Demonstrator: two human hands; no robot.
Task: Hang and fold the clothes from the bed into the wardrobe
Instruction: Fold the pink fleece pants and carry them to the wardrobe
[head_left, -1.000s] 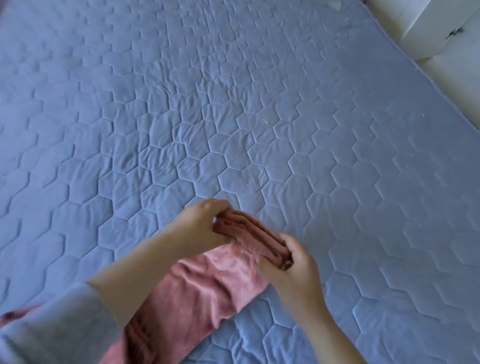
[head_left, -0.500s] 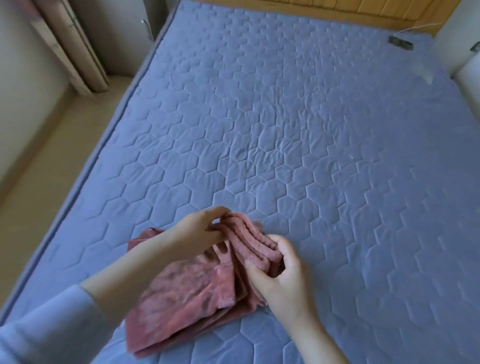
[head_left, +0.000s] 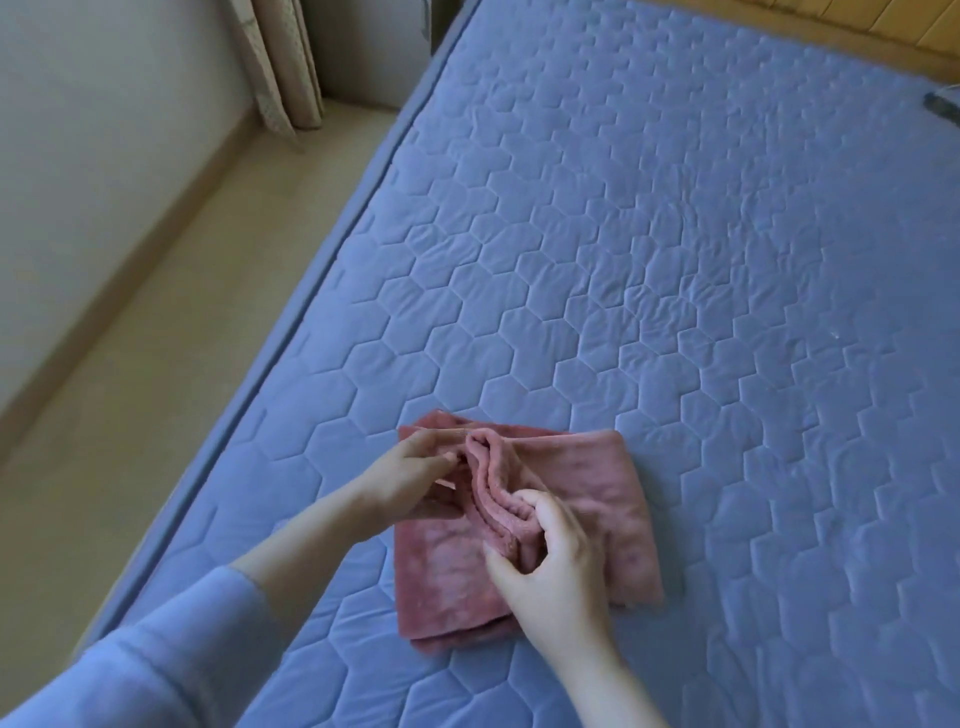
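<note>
A pink garment (head_left: 597, 493) is seen folded into a rough rectangle, laid flat on the blue quilted bed (head_left: 675, 260) – near the bed's left edge, toward its near end, well apart from the far edge. A ridge of stacked fabric edges is raised along the middle of the garment. The far end of that ridge is pinched by the left hand (head_left: 410, 478), fingers curled against the thumb. The near end is gripped by the right hand (head_left: 550, 577), thumb on one side of the ridge and curled fingers on the other. Both hands are closed on the fabric; nothing else is held. A light blue sleeve (head_left: 156, 660) is worn on the left arm, pushed up from the wrist; the right forearm is bare. A beige curtain (head_left: 283, 67) is hung past the bed's far left corner, above a pale floor (head_left: 171, 312). A wooden headboard (head_left: 857, 21) is visible along the far edge – a small dark object (head_left: 943, 106) lies near the far right corner, too blurred to identify.
</note>
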